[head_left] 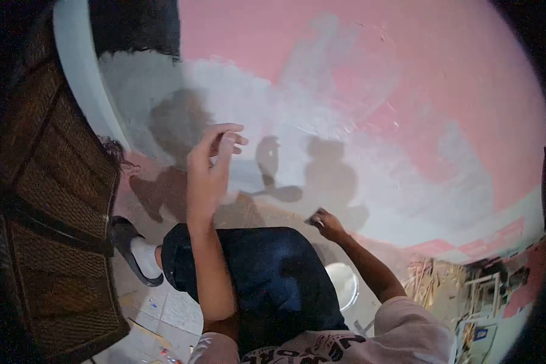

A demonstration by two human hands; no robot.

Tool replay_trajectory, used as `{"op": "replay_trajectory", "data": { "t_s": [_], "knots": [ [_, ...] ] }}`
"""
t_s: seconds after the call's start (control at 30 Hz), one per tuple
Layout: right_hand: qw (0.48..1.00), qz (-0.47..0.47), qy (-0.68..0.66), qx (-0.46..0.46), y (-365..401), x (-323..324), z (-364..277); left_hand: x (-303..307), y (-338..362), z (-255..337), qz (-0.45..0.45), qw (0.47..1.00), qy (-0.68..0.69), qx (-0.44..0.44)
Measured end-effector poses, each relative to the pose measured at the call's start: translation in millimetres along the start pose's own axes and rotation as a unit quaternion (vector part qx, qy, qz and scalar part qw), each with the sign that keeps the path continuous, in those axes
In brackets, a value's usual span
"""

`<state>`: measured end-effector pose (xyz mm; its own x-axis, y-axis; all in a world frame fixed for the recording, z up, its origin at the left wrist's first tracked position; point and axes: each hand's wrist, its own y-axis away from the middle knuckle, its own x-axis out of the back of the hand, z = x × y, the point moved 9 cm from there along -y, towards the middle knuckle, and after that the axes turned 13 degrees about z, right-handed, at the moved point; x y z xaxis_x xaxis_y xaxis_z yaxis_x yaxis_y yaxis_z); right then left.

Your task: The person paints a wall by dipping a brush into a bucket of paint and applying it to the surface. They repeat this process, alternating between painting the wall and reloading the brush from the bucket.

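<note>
My left hand (211,167) is raised in front of the wall, its fingers loosely bent and apart, with nothing visible in them. Low by the foot of the wall, my right hand (330,227) is closed around a small dark flat-edged tool (313,217); its exact kind is too blurred to tell. Before me the curved-looking pink wall (455,67) carries wide patches of whitish-grey coating (242,97). A white round bucket (355,290) stands beside my bent knee, partly hidden by the leg. Shadows of my hands fall on the coated area.
Dark brown woven panels (54,267) stand close on the left, near my slippered foot (136,252). At lower right lie wood scraps (424,282) beside a pale frame (482,291). A dark rectangle (136,27) marks the upper wall. Small litter (155,303) dots the floor.
</note>
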<state>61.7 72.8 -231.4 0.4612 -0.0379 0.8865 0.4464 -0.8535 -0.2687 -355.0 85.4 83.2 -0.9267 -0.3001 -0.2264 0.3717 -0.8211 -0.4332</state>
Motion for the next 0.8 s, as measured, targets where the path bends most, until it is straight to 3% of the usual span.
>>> {"op": "replay_trajectory", "data": {
  "t_s": [0.07,0.13,0.17,0.27,0.33,0.4,0.43,0.47,0.5,0.53,0.57,0.6,0.67,0.73,0.8],
  "knots": [
    [0.986,0.057,0.008,-0.156,84,9,23,-2,3,1,-0.009,1.000,-0.021,0.003],
    [0.960,0.135,0.038,-0.241,174,26,36,-6,7,-9,-0.025,0.999,-0.041,0.014],
    [0.935,0.218,-0.005,-0.281,219,37,38,-10,7,-15,-0.034,0.998,-0.050,0.020],
    [0.796,0.383,-0.019,-0.469,342,48,18,-24,12,-23,-0.043,0.994,-0.069,0.071],
    [0.643,0.477,-0.085,-0.593,470,-20,64,-34,16,-34,-0.055,0.994,-0.059,0.074],
    [0.696,0.467,0.162,-0.522,494,-12,29,-49,24,-43,-0.072,0.990,-0.085,0.083],
    [0.624,0.441,0.016,-0.645,535,-49,51,-54,27,-50,-0.072,0.989,-0.091,0.093],
    [0.608,0.508,-0.017,-0.610,535,-51,41,-57,32,-59,-0.072,0.987,-0.098,0.105],
    [0.510,0.597,-0.197,-0.587,548,-79,50,-60,36,-70,-0.072,0.985,-0.104,0.120],
    [0.486,0.603,-0.186,-0.605,544,-78,43,-59,33,-83,-0.100,0.983,-0.106,0.108],
    [0.510,0.516,-0.032,-0.687,554,-84,47,-57,34,-94,-0.122,0.982,-0.103,0.096],
    [0.529,0.464,0.039,-0.709,541,-72,39,-60,42,-100,-0.122,0.978,-0.127,0.110],
    [0.533,0.477,0.016,-0.699,507,-59,30,-63,45,-95,-0.110,0.970,-0.174,0.126],
    [0.529,0.390,0.014,-0.754,535,-122,75,-56,44,-107,-0.108,0.971,-0.171,0.130],
    [0.541,0.373,0.024,-0.754,520,-121,78,-49,42,-114,-0.108,0.969,-0.186,0.123]
  ]
}}
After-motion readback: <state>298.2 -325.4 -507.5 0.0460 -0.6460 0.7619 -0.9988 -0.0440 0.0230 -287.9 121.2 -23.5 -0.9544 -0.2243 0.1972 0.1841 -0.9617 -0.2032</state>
